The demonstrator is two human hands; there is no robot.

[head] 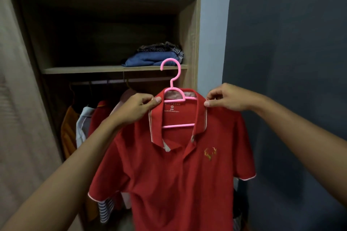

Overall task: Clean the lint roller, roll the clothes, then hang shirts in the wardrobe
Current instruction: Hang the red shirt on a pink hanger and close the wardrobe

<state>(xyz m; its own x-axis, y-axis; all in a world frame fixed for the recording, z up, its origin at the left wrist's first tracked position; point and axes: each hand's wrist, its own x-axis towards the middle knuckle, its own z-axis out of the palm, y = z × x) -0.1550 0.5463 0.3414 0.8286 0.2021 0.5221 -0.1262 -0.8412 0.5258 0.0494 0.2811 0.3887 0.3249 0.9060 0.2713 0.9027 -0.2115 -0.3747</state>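
A red polo shirt with a gold deer emblem hangs on a pink plastic hanger, held up in front of the open wooden wardrobe. My left hand pinches the left side of the collar. On the other side, my right hand pinches the collar's right shoulder point. The hanger's hook sticks up free, level with the wardrobe shelf and to the right of the rail. No lint roller is in view.
Orange, white and red shirts hang on the rail inside the wardrobe. Folded blue and patterned clothes lie on the shelf. The sliding door stands at the left. A dark wall is on the right.
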